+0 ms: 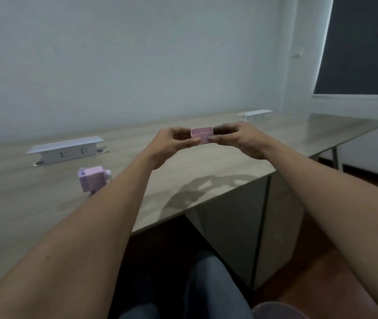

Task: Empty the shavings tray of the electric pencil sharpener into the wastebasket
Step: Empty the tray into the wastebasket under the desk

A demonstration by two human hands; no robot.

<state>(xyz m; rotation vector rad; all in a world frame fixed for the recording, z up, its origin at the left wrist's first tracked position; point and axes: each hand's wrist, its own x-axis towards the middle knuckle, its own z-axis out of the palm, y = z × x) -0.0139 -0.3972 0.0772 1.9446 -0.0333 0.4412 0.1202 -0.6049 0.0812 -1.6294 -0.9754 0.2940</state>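
Observation:
A small pink shavings tray (201, 135) is held up above the desk, open side up, roughly level. My left hand (174, 143) pinches its left end and my right hand (241, 139) pinches its right end. The pink pencil sharpener (92, 180) stands on the wooden desk (22, 203) to the lower left of the hands, partly hidden behind my left forearm. No wastebasket is in view. Whether the tray holds shavings I cannot tell.
A grey pop-up socket box (66, 151) stands on the desk behind the sharpener, and a second one (256, 114) sits far right. The desk edge runs diagonally; a cabinet panel (236, 226) is below it. My knees in jeans (208, 286) are under the desk edge.

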